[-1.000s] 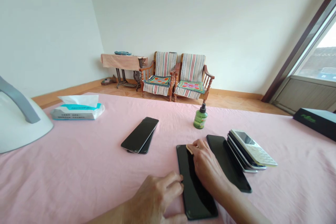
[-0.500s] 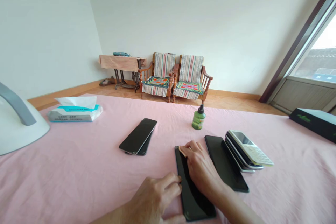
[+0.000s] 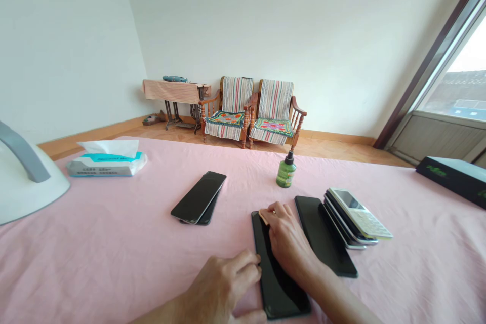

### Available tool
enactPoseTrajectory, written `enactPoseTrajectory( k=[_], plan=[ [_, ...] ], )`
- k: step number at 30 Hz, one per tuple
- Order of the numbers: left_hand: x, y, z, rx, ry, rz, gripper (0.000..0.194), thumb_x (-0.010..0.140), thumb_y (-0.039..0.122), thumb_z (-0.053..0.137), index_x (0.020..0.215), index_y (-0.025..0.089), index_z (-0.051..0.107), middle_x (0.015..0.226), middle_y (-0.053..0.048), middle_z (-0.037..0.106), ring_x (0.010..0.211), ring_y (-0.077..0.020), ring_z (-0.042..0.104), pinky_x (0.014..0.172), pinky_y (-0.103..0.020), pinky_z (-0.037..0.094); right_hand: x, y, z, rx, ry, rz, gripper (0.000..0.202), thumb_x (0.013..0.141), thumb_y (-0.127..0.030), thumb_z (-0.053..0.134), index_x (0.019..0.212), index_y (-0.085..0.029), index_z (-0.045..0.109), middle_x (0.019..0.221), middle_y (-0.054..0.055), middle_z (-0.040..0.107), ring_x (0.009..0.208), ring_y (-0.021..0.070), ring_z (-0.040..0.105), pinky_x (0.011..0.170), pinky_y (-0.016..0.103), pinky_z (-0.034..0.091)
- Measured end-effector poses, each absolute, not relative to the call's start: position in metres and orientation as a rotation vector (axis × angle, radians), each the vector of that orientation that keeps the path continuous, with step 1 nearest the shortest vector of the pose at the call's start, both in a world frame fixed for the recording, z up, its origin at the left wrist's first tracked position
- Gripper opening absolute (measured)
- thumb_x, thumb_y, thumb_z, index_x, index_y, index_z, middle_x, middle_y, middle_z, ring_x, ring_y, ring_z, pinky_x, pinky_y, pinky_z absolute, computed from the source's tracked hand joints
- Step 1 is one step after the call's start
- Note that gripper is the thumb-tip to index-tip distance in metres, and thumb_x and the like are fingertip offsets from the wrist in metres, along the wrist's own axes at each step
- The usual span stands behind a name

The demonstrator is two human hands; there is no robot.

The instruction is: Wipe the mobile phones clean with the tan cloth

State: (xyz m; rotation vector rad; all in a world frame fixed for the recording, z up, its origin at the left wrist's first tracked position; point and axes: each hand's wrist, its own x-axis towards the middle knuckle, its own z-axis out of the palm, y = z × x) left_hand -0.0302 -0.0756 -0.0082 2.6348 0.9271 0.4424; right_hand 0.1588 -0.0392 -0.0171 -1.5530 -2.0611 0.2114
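Observation:
A black smartphone lies screen up on the pink cloth in front of me. My left hand has its curled fingers against the phone's left edge, with the thumb low by its bottom corner. My right hand pinches a small tan cloth and presses it on the upper part of the screen. Most of that cloth is hidden under the fingers. Just right of this hand lies another dark phone. Beside it rises a stack of several phones, topped by a white keypad phone.
Two stacked phones lie left of centre. A green pump bottle stands beyond my right hand. Tissues in a soft pack and a white domed object are at the left. At the far right sits a black box.
Almost nothing differs. The whole view has shifted very slightly, and both hands keep their places on the phone and cloth.

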Motion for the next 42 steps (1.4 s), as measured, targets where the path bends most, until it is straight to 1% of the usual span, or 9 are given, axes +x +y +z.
enactPoseTrajectory(
  k=[4,12,16,19,21,25,30,37,42],
  plan=[
    [-0.030,-0.075,-0.006,2.624,0.908,0.423,0.032,0.082,0.040,0.070,0.109,0.026,0.060,0.112,-0.002,0.064,0.092,-0.0205,0.066,0.083,-0.027,0.054,0.153,-0.041,-0.017,-1.522,-2.120,0.222,0.044,0.075,0.008,0.037,0.098,-0.019,0.064,0.099,0.009,0.056,0.093,0.0219,0.050,0.084,0.031,0.044],
    [-0.029,-0.075,-0.002,2.611,0.915,0.410,0.030,0.082,0.037,0.071,0.107,0.025,0.060,0.111,-0.002,0.065,0.093,-0.0210,0.066,0.085,-0.029,0.054,0.151,-0.040,-0.017,-1.551,-2.109,0.205,0.039,0.079,0.006,0.038,0.098,-0.018,0.064,0.099,0.010,0.057,0.092,0.0221,0.051,0.083,0.031,0.044],
    [-0.029,-0.075,-0.004,2.610,0.957,0.405,0.037,0.075,0.033,0.079,0.106,0.024,0.061,0.115,-0.002,0.065,0.094,-0.0224,0.067,0.085,-0.030,0.054,0.156,-0.039,-0.013,-1.540,-2.147,0.187,0.041,0.078,0.007,0.039,0.095,-0.019,0.065,0.097,0.009,0.057,0.091,0.0214,0.052,0.083,0.031,0.045],
    [-0.029,-0.074,-0.005,2.610,0.930,0.406,0.045,0.071,0.030,0.082,0.110,0.023,0.060,0.120,-0.003,0.064,0.100,-0.0242,0.066,0.087,-0.032,0.053,0.163,-0.039,-0.011,-1.681,-2.104,0.096,0.036,0.077,0.006,0.039,0.089,-0.016,0.065,0.091,0.011,0.056,0.088,0.0233,0.052,0.086,0.035,0.044],
    [-0.029,-0.075,-0.003,2.610,0.914,0.388,0.044,0.071,0.029,0.083,0.108,0.022,0.060,0.121,-0.004,0.064,0.102,-0.0248,0.066,0.088,-0.032,0.053,0.165,-0.039,-0.011,-1.734,-2.081,0.057,0.034,0.078,0.006,0.039,0.087,-0.014,0.065,0.090,0.013,0.056,0.088,0.0249,0.052,0.088,0.037,0.044],
    [-0.029,-0.074,0.000,2.602,0.935,0.349,0.039,0.074,0.031,0.081,0.106,0.022,0.060,0.116,-0.003,0.065,0.099,-0.0236,0.066,0.086,-0.031,0.054,0.159,-0.042,-0.015,-1.638,-2.069,0.161,0.036,0.078,0.007,0.038,0.086,-0.016,0.064,0.092,0.011,0.056,0.089,0.0232,0.052,0.083,0.033,0.046],
    [-0.029,-0.073,0.001,2.599,0.895,0.346,0.032,0.080,0.038,0.074,0.105,0.024,0.061,0.110,-0.002,0.066,0.093,-0.0217,0.066,0.082,-0.029,0.054,0.151,-0.045,-0.018,-1.523,-2.110,0.224,0.044,0.074,0.010,0.037,0.095,-0.018,0.063,0.097,0.009,0.056,0.092,0.0213,0.052,0.083,0.031,0.046],
    [-0.029,-0.074,-0.001,2.591,0.918,0.352,0.043,0.073,0.028,0.081,0.110,0.021,0.060,0.120,-0.005,0.064,0.102,-0.0249,0.065,0.087,-0.032,0.053,0.165,-0.046,-0.008,-1.726,-2.047,0.163,0.034,0.079,0.006,0.039,0.085,-0.015,0.065,0.088,0.011,0.056,0.086,0.0226,0.053,0.080,0.032,0.046],
    [-0.029,-0.069,-0.002,2.590,0.861,0.319,0.038,0.077,0.033,0.078,0.109,0.023,0.061,0.116,-0.003,0.065,0.099,-0.0238,0.066,0.084,-0.031,0.055,0.162,-0.068,-0.011,-1.605,-2.050,0.325,0.034,0.077,0.007,0.038,0.084,-0.016,0.062,0.092,0.008,0.055,0.085,0.0192,0.054,0.082,0.030,0.046]
  ],
)
